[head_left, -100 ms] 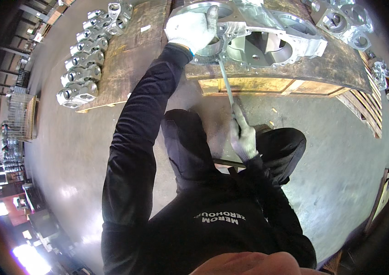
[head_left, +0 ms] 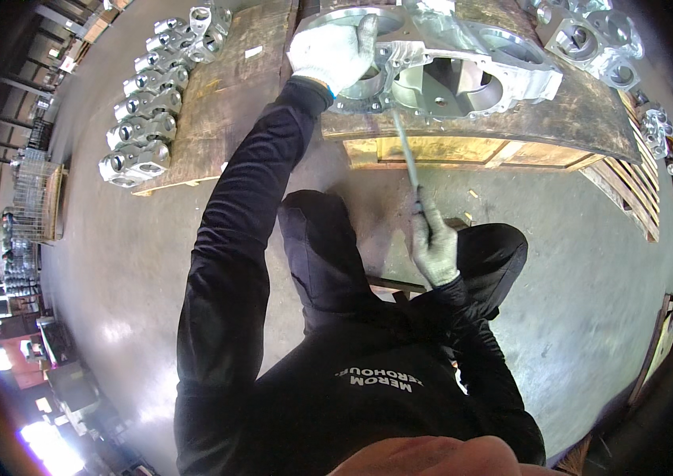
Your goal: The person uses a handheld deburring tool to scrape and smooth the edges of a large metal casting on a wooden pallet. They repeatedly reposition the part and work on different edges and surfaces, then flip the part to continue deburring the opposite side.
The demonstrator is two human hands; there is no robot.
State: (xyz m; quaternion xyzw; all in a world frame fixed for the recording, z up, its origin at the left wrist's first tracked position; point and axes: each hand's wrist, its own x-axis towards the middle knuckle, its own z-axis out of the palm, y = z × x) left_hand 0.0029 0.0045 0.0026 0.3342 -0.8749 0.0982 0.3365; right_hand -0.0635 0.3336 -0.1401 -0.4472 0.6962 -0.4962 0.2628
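Open concrete floor [head_left: 590, 270] right — pallet edge [head_left: 463, 151], knees [head_left: 312, 238] crowding centre.

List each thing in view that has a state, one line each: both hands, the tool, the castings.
left hand: gloved, pressed on the big casting's rim
right hand: gloved, closed around the file's handle
file: tip against the casting's near edge
large metal casting: lying flat on a wooden pallet
small castings: lined up in rows on the left pallet

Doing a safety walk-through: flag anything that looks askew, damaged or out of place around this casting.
Nothing stands out. The left hand rests on the big metal casting, which sits flat on its wooden pallet; the right hand holds a thin file.
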